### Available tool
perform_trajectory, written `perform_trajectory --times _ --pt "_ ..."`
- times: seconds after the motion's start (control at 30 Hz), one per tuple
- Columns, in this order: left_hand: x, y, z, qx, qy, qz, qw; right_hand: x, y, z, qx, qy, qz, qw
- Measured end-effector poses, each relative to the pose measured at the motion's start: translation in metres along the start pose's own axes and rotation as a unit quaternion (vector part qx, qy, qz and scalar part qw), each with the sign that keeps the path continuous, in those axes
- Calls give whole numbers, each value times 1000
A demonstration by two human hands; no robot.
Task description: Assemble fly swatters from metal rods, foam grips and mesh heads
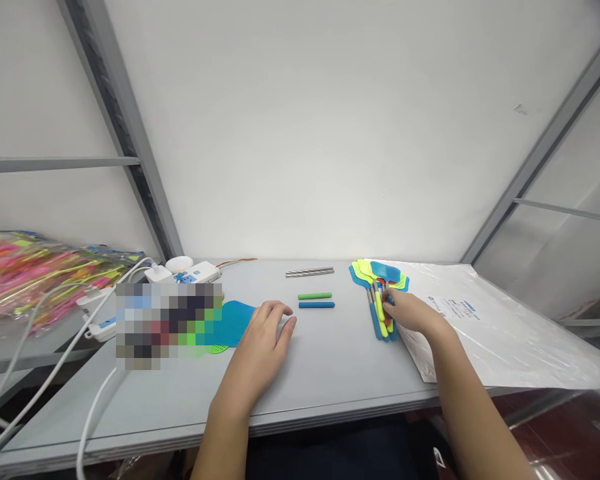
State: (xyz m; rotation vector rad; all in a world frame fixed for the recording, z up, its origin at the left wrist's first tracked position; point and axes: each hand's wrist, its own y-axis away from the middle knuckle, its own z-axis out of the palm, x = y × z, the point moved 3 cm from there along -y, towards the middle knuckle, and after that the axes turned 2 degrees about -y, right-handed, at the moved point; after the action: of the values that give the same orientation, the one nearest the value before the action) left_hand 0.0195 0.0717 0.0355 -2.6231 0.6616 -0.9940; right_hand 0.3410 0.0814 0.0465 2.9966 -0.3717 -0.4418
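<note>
My left hand (270, 333) rests on the table with its fingers loosely bent and apart, holding nothing. Beside it lie flat blue perforated fly swatter heads (230, 325), with green ones partly under them. My right hand (405, 309) is at a bundle of fly swatters (379, 307) with blue, yellow and red parts; its fingers are closed on a fly swatter there, though the fingertips are partly hidden. Between my hands lie a green handle (315, 295) and a blue handle (317, 305). Behind these, thin metal rods (310, 272) lie side by side.
A large white plastic bag (480, 320) covers the table's right side. Power strips (200, 272) and white cables (97, 310) are at the left, near a blurred-out patch. Bagged colourful items (45, 273) lie beyond the left frame. A white wall (320, 133) closes off the back.
</note>
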Motion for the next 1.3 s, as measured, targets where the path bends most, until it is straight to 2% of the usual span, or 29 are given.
perform_trajectory --times 0.13,0.2,0.3,0.4,0.47,0.6,0.8,1.0,1.1,1.3 --pt "2 0 0 -2 7 0 1000 -1 6 -14 25 15 1 1000" --pt "3 1 1 -3 12 -1 1000 -11 5 -20 42 29 -4 999" --pt "5 1 3 -13 17 2 1000 -51 -4 -18 48 44 -59 996" --pt "6 1 4 -19 17 9 1000 -106 -21 0 15 54 -165 985" --pt "7 2 4 -19 16 10 1000 -135 -35 13 -7 73 -211 975" --pt "10 4 3 -16 11 8 1000 -166 -70 28 -9 128 -255 958" --pt "11 6 2 -22 13 8 1000 -186 -112 41 28 200 -310 929" --pt "8 8 1 -28 11 -1 1000 -188 -122 52 24 227 -370 901" --pt "8 8 2 -27 9 0 1000 -184 -116 45 40 217 -373 901" --pt "8 8 4 -24 0 0 1000 -175 -81 9 91 177 -348 916"
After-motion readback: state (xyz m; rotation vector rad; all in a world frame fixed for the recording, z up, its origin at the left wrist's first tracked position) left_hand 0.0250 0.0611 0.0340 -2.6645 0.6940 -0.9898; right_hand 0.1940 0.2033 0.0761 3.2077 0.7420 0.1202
